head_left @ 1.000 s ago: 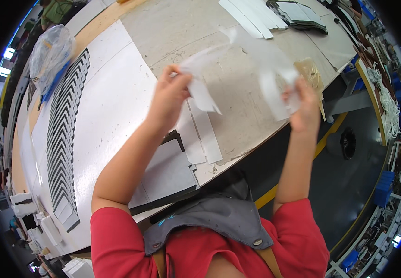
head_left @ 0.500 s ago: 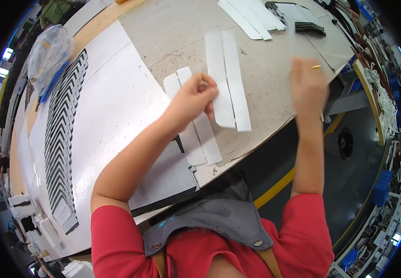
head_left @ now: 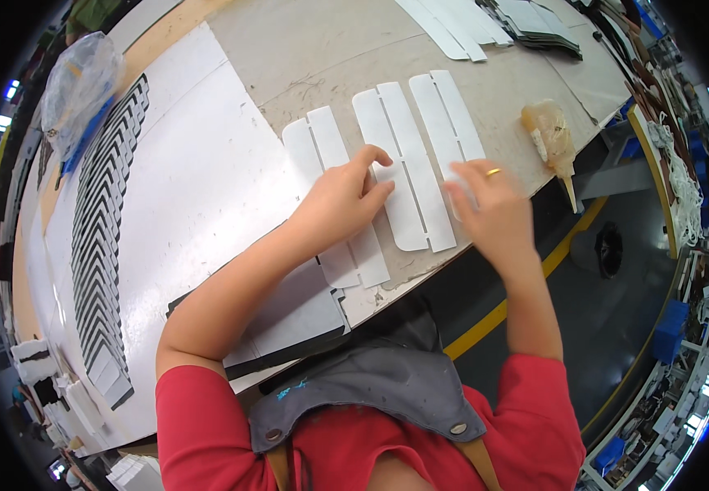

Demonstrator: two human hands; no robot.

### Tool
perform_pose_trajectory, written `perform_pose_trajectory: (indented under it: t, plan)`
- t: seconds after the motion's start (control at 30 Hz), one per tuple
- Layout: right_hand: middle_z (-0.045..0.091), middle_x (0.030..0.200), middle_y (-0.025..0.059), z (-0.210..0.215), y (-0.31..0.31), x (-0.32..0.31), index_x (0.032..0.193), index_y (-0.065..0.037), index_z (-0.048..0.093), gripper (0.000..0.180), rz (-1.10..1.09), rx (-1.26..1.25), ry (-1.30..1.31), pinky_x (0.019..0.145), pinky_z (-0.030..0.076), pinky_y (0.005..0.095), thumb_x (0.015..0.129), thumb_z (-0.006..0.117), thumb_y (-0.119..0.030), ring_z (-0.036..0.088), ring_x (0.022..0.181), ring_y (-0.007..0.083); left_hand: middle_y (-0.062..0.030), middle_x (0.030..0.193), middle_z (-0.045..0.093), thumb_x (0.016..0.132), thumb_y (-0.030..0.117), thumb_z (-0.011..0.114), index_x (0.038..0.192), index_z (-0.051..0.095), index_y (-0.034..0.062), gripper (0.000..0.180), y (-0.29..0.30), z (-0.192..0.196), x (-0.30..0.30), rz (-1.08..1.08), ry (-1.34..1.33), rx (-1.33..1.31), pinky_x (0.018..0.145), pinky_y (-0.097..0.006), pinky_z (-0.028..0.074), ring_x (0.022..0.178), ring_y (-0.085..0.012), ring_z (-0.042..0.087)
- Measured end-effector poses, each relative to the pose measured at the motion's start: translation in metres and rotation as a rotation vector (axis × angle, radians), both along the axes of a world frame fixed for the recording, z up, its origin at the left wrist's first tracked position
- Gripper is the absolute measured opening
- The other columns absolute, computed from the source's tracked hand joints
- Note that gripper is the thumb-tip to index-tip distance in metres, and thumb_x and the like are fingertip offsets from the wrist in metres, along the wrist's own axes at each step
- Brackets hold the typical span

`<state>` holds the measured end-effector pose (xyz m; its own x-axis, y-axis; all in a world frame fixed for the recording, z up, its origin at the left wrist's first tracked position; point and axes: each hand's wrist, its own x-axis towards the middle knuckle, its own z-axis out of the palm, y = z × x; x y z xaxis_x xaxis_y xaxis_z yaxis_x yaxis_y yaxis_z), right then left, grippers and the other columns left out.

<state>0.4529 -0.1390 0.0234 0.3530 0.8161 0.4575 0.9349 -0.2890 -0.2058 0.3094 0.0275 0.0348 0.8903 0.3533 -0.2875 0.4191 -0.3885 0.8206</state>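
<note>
White strips lie in three pairs side by side on the grey worktable point(head_left: 322, 49), near its front edge. Largest nearby item: a white sheet point(head_left: 199, 188) covering the table's left part, carrying a long row of overlapped dark-and-white pieces point(head_left: 101, 245) whose lower end runs into the blurred rim. The middle strip pair point(head_left: 404, 164) is fully visible. The left strip pair point(head_left: 326, 164) is partly covered by the left hand point(head_left: 342, 204), which lies flat, fingers loosely together, fingertips touching the middle pair's left edge; nothing is pinched. The right strip pair point(head_left: 449, 119) has its lower end hidden by the right hand point(head_left: 489, 209), motion-blurred, fingers extended, pressing down. A translucent wad with a pointed tip point(head_left: 551, 135) sits well right.
</note>
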Motion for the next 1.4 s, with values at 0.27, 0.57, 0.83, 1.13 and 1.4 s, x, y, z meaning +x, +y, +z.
perform_pose_trajectory:
  t: [0.27, 0.57, 0.83, 1.13, 1.4]
  plan:
    - [0.064, 0.092, 0.0174, 0.036, -0.024, 0.128, 0.101, 0.001, 0.06, 0.05, -0.57, -0.39, 0.109, 0.074, 0.047, 0.0366, 0.08, 0.059, -0.044, 0.062, 0.08, 0.0301, -0.0083, 0.084, 0.056, 0.084, 0.011, 0.057, 0.095, 0.057, 0.007, 0.011, 0.029, -0.008, -0.058, 0.097, -0.249, 0.543, 0.067, -0.032, 0.043, 0.076, -0.0205, 0.054]
    - [0.064, 0.094, 0.0072, 0.024, -0.036, 0.179, 0.111, -0.001, 0.056, 0.058, -0.353, -0.189, 0.845, 0.065, 0.048, 0.0308, 0.081, 0.057, -0.051, 0.062, 0.073, 0.0219, -0.0052, 0.105, 0.056, 0.081, 0.01, 0.058, 0.094, 0.057, 0.0083, 0.013, 0.041, -0.043, -0.074, 0.027, -0.365, 0.764, 0.091, -0.039, 0.036, 0.104, -0.0256, 0.051]
    - [0.053, 0.121, 0.0125, 0.019, 0.061, 0.103, 0.129, -0.006, 0.041, 0.066, 0.4, 0.432, 1.556, 0.073, 0.049, 0.0274, 0.085, 0.052, -0.054, 0.056, 0.105, 0.0193, -0.0061, 0.112, 0.053, 0.08, 0.01, 0.059, 0.096, 0.056, 0.0089, 0.016, 0.04, -0.042, -0.079, 0.059, -0.322, 0.826, 0.094, -0.039, 0.034, 0.108, -0.0269, 0.048]
    - [0.061, 0.085, 0.0056, 0.009, 0.157, 0.029, 0.107, -0.004, 0.053, 0.054, 0.263, 0.33, 1.164, 0.052, 0.047, 0.0232, 0.08, 0.064, -0.049, 0.059, 0.06, 0.0123, -0.0056, 0.111, 0.054, 0.079, 0.012, 0.059, 0.098, 0.054, 0.0074, 0.02, 0.042, -0.043, -0.075, 0.051, -0.33, 0.827, 0.093, -0.039, 0.034, 0.106, -0.0258, 0.049]
    - [0.06, 0.083, 0.007, -0.007, 0.173, 0.027, 0.105, -0.001, 0.053, 0.053, 0.3, 0.36, 1.108, 0.05, 0.047, 0.0224, 0.08, 0.066, -0.047, 0.059, 0.057, 0.0132, -0.0055, 0.111, 0.054, 0.078, 0.011, 0.059, 0.098, 0.054, 0.0068, 0.021, 0.043, -0.044, -0.077, 0.057, -0.326, 0.826, 0.093, -0.039, 0.034, 0.106, -0.0251, 0.049]
